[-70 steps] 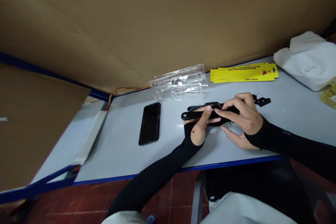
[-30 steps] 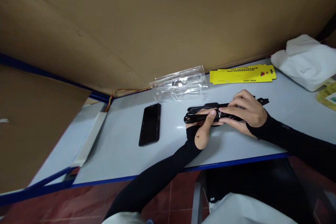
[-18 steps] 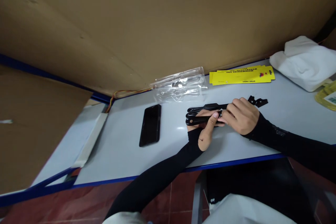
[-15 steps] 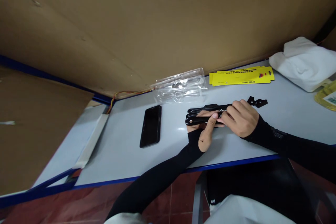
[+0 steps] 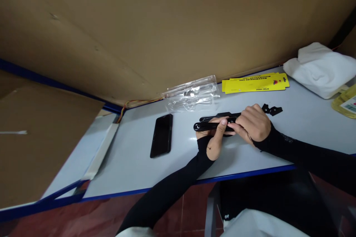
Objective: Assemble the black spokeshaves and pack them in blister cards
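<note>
A glossy black spokeshave (image 5: 202,126) is held a little above the table, its left handle with a round hole in the end sticking out. My left hand (image 5: 218,133) is closed round it, thumb on top. At its middle, my right hand (image 5: 254,122) is closed, with thumb and fingertips pinching near a small shiny part; the rest of the tool is hidden by this hand. Just behind both hands lies a second black spokeshave (image 5: 222,114), partly covered. Small black notched metal pieces (image 5: 272,110) lie beyond my right hand.
A black phone (image 5: 161,136) lies left of my hands. Clear plastic blister shells (image 5: 191,94) and yellow printed cards (image 5: 256,84) rest along the back wall. A white cloth-like bundle (image 5: 318,68) and a yellow labelled packet (image 5: 345,103) sit at right. The table's blue front edge (image 5: 244,173) runs below my forearms.
The spokeshave has turned slightly in my left hand, and its handle end reaches a bit further left. My right fingers have shifted at its middle. The view has moved slightly.
</note>
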